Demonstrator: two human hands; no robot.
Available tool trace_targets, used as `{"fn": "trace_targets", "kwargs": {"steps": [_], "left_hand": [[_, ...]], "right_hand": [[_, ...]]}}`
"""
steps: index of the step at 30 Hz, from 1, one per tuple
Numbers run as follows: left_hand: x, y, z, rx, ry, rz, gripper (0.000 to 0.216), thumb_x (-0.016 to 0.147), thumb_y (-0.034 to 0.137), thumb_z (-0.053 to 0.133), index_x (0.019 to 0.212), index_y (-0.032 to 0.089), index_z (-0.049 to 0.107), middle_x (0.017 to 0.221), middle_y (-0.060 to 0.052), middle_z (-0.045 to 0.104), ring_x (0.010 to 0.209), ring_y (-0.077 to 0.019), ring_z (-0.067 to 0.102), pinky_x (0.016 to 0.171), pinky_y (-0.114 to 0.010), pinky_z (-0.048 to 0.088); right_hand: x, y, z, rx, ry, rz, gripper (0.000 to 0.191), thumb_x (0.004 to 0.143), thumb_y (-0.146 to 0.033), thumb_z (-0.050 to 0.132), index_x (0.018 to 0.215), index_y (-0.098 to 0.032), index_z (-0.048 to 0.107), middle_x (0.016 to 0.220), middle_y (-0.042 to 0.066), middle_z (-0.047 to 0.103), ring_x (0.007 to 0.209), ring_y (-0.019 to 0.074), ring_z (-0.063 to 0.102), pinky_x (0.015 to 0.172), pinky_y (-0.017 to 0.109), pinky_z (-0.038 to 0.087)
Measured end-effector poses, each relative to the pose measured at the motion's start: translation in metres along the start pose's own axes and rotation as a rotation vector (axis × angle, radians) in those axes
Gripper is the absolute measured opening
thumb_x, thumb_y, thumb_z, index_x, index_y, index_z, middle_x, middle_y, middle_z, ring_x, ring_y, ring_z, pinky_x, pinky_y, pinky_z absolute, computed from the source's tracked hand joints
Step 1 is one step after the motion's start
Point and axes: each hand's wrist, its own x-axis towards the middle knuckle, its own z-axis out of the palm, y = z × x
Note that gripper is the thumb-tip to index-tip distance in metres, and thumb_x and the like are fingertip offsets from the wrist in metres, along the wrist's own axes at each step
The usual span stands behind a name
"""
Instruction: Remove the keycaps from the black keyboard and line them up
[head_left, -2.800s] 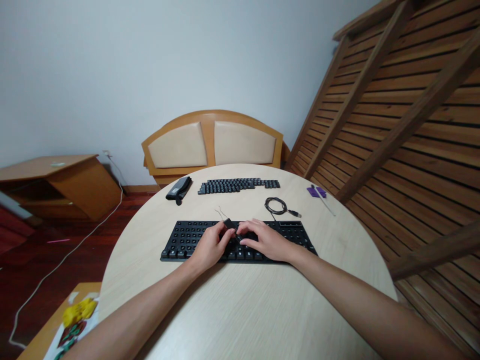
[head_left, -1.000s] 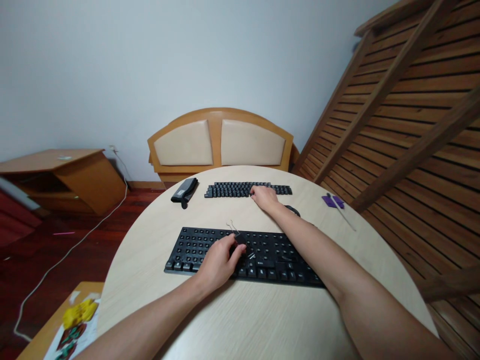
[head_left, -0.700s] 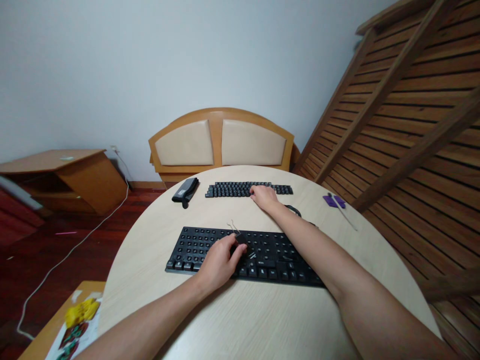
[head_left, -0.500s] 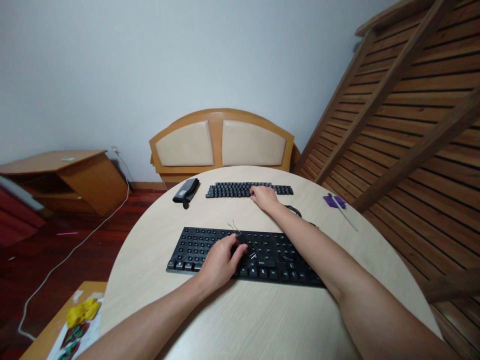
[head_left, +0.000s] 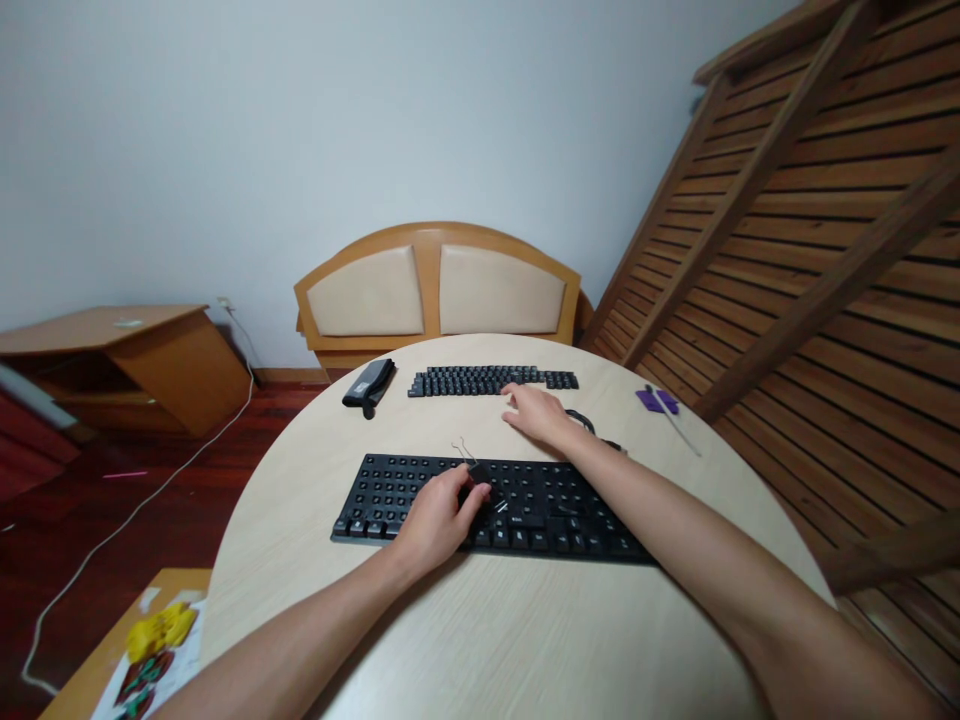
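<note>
A black keyboard [head_left: 379, 490] lies on the round table, most of its keycaps off and the bottom row still in place. My left hand [head_left: 439, 515] rests over its middle, closed on a wire keycap puller [head_left: 478, 473] with a black handle. The puller's two thin wires point away from me. Farther back, loose black keycaps [head_left: 457, 381] stand in tidy rows. My right hand [head_left: 536, 410] is at the near edge of these rows, fingers apart, with nothing visible in it. Its forearm crosses above the keyboard's right end.
A dark folded pouch [head_left: 370, 383] lies at the table's back left. The keyboard's black cable [head_left: 581, 420] is partly behind my right arm. On the right are purple pieces [head_left: 656, 401] with a thin rod [head_left: 684, 435]. A wooden slatted frame [head_left: 787, 260] leans beyond the table.
My right hand has drawn back slightly from the keycap rows, and its fingers have spread. My left hand still holds the keycap puller over the keyboard. The view has shifted a little.
</note>
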Motion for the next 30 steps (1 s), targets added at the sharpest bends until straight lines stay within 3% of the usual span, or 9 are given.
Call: {"fn": "trace_targets", "kwargs": {"steps": [3,5,8,11,13,19,30], "left_hand": [[0.0,-0.001,0.001,0.014,0.008,-0.001,0.025,0.096,0.036,0.049,0.081,0.018,0.058,0.078,-0.004,0.067,0.072,-0.0205,0.061,0.066,-0.031,0.041],[-0.001,-0.001,0.001,0.016,0.009,-0.002,0.024,0.097,0.036,0.048,0.084,0.018,0.058,0.079,-0.005,0.068,0.072,-0.0203,0.061,0.066,-0.03,0.041],[-0.001,0.0,0.001,0.025,0.013,0.0,0.023,0.097,0.036,0.046,0.088,0.018,0.057,0.08,-0.005,0.068,0.072,-0.0201,0.061,0.066,-0.03,0.042],[-0.003,0.004,0.001,0.099,0.023,0.018,0.021,0.096,0.035,0.047,0.089,0.018,0.057,0.08,-0.005,0.068,0.072,-0.0205,0.062,0.065,-0.029,0.043],[-0.005,0.007,0.0,0.169,0.035,0.053,0.019,0.096,0.034,0.048,0.089,0.018,0.057,0.082,-0.006,0.068,0.075,-0.0215,0.064,0.066,-0.029,0.043],[-0.01,0.016,0.0,0.251,0.035,0.163,0.016,0.095,0.03,0.049,0.096,0.019,0.06,0.088,-0.006,0.07,0.081,-0.0221,0.066,0.071,-0.029,0.046],[-0.006,0.013,-0.003,-0.001,-0.093,0.068,0.018,0.092,0.035,0.057,0.094,0.018,0.063,0.078,-0.002,0.074,0.071,-0.0203,0.068,0.067,-0.028,0.045]], "right_hand": [[-0.035,0.002,-0.014,0.143,-0.043,-0.084,0.039,0.085,-0.034,0.064,0.121,-0.02,0.061,0.116,0.009,0.068,0.106,0.0246,0.063,0.089,0.034,0.047],[-0.06,0.004,-0.025,0.25,-0.124,-0.219,0.04,0.086,-0.039,0.063,0.121,-0.018,0.062,0.122,0.01,0.066,0.112,0.0248,0.061,0.097,0.035,0.044],[-0.096,0.004,-0.042,0.364,-0.269,-0.41,0.06,0.083,-0.054,0.065,0.132,-0.022,0.057,0.135,0.01,0.058,0.125,0.0273,0.052,0.108,0.041,0.037],[-0.125,0.0,-0.046,0.359,-0.357,-0.443,0.088,0.069,-0.066,0.072,0.142,-0.024,0.048,0.149,0.012,0.044,0.14,0.0341,0.034,0.116,0.05,0.025],[-0.139,-0.003,-0.041,0.334,-0.363,-0.438,0.093,0.066,-0.069,0.073,0.144,-0.027,0.046,0.155,0.011,0.034,0.144,0.0368,0.025,0.118,0.054,0.018],[-0.153,-0.013,-0.019,0.317,-0.231,-0.391,0.077,0.076,-0.064,0.068,0.141,-0.027,0.049,0.158,0.012,0.03,0.146,0.0353,0.02,0.119,0.058,0.009],[-0.153,-0.024,-0.015,0.35,-0.182,-0.389,0.069,0.078,-0.062,0.066,0.136,-0.026,0.054,0.152,0.011,0.041,0.146,0.035,0.023,0.117,0.061,0.01]]}}
